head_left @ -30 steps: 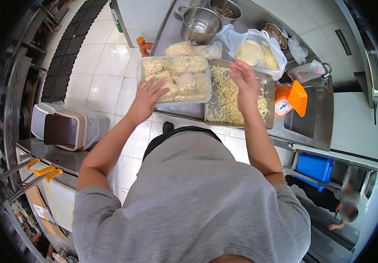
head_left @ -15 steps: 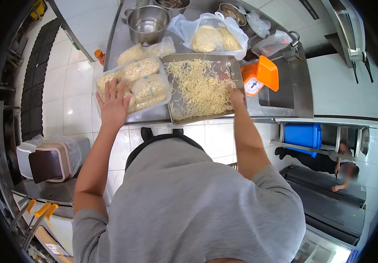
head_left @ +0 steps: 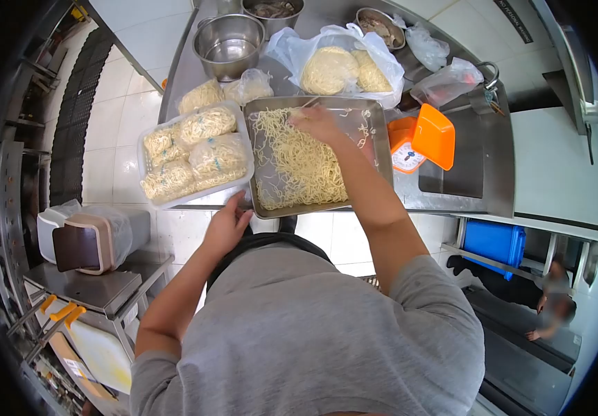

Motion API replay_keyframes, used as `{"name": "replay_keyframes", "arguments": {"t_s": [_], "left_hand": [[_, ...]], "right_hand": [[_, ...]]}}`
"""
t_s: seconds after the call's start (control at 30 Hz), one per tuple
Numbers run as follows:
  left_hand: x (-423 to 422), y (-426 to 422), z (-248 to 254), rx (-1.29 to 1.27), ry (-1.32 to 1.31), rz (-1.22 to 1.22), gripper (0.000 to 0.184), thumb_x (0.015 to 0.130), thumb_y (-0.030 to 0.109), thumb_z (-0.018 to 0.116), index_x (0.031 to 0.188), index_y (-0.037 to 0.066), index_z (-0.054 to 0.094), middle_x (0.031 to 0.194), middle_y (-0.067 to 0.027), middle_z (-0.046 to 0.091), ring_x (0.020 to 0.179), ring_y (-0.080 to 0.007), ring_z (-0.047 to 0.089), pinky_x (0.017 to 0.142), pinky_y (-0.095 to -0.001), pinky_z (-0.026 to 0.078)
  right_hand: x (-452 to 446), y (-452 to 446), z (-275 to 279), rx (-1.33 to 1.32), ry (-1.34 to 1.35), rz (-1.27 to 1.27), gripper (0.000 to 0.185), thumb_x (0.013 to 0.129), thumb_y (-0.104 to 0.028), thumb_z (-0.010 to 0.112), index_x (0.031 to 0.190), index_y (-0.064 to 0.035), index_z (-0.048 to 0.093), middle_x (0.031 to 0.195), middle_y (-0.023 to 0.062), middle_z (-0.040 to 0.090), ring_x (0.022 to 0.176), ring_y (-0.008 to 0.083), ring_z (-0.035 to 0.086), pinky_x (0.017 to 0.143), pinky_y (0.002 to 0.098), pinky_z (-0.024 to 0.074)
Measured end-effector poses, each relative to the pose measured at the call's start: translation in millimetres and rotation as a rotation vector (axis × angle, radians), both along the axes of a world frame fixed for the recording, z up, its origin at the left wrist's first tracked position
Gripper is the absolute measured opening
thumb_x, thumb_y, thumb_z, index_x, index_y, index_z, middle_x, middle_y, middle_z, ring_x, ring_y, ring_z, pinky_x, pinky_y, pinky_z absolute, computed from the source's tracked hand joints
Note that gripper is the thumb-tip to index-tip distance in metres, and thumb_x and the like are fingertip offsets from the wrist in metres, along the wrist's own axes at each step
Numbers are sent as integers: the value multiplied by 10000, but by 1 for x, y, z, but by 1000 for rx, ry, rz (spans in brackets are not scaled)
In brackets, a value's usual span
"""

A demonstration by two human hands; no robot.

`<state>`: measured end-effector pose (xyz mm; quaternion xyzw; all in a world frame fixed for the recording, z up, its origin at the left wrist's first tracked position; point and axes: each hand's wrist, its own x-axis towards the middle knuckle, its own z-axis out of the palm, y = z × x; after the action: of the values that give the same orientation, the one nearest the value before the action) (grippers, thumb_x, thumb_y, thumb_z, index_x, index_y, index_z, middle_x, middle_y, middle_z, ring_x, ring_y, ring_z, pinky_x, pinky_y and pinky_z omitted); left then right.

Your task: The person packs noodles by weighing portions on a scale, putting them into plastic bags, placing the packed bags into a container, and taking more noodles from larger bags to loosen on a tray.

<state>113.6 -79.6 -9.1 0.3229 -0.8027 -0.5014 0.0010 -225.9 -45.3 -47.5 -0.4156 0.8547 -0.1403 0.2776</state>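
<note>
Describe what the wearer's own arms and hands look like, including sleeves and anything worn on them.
The left hand and right hand are bare, with no gloves. Short, plain grey sleeves, matching the grey shirt, end above the elbows. No watch or bracelet shows; rings are too small to tell.

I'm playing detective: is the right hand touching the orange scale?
Apart: the head view shows the right hand at the loose noodles, with part of the metal tray between it and the orange scale.

steel counter (head_left: 186,73): metal tray (head_left: 380,159), plastic tub (head_left: 205,192), pot (head_left: 229,50)
</note>
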Motion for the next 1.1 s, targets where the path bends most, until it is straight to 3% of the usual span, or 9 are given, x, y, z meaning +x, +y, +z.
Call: {"name": "replay_keyframes", "arguments": {"t_s": [0.07,0.17,0.27,0.4,0.57,0.67,0.8,0.97,1.1], "left_hand": [[-20,9,-11,168,-91,69,451,864,132,550,1279,5,424,713,-181,618,627,-306,620,624,-385,495],[-39,16,-17,166,-183,185,508,870,121,529,1338,16,362,710,-206,627,577,-299,631,590,-395,502],[-43,20,-22,145,-178,237,477,878,94,501,1328,8,369,679,-195,636,510,-262,630,542,-379,516],[-45,24,-21,68,-212,225,495,877,106,504,1342,15,363,665,-189,633,500,-261,628,529,-375,516],[-46,30,-36,-124,-275,208,500,867,115,498,1341,20,374,745,-224,638,665,-367,633,654,-439,506],[-54,32,-39,-266,-366,194,521,861,116,487,1357,31,349,855,-263,633,797,-415,615,712,-483,485],[-59,39,-49,-371,-414,189,593,856,90,419,1407,18,214,859,-254,639,798,-404,623,709,-487,485],[-72,53,-51,-404,-489,277,648,851,78,387,1436,29,111,888,-244,643,799,-384,634,704,-478,489],[-75,58,-47,-403,-510,300,675,850,71,375,1447,48,62,888,-239,645,799,-380,636,703,-472,492]], "right_hand": [[36,8,3,109,104,254,572,768,-496,629,1254,-206,548,1365,216,391,1270,388,338,1045,416,332],[67,50,33,142,192,336,636,651,-284,748,1237,-143,548,1363,218,375,1235,425,366,988,410,391],[56,72,-3,-49,153,296,605,628,-136,726,1211,-165,565,1246,223,466,1186,405,434,933,415,441],[25,80,-14,-249,-21,242,622,589,-112,738,1190,-100,576,1162,218,538,1040,341,556,890,383,465],[4,85,96,-237,-305,-59,630,598,-82,751,1197,-40,560,1014,167,645,861,276,648,779,330,511],[-12,95,143,-521,-280,-176,555,628,-31,741,1151,18,563,907,128,675,782,226,664,676,304,527],[-41,115,224,-976,-661,-323,419,642,118,653,1048,66,565,929,157,657,803,232,666,649,324,563],[-108,159,295,-1231,-433,-321,281,732,94,577,1012,72,572,917,143,643,782,240,657,653,346,566],[-135,180,292,-1448,-275,-289,292,731,115,567,1017,62,568,933,144,636,794,247,653,682,355,566]]}}
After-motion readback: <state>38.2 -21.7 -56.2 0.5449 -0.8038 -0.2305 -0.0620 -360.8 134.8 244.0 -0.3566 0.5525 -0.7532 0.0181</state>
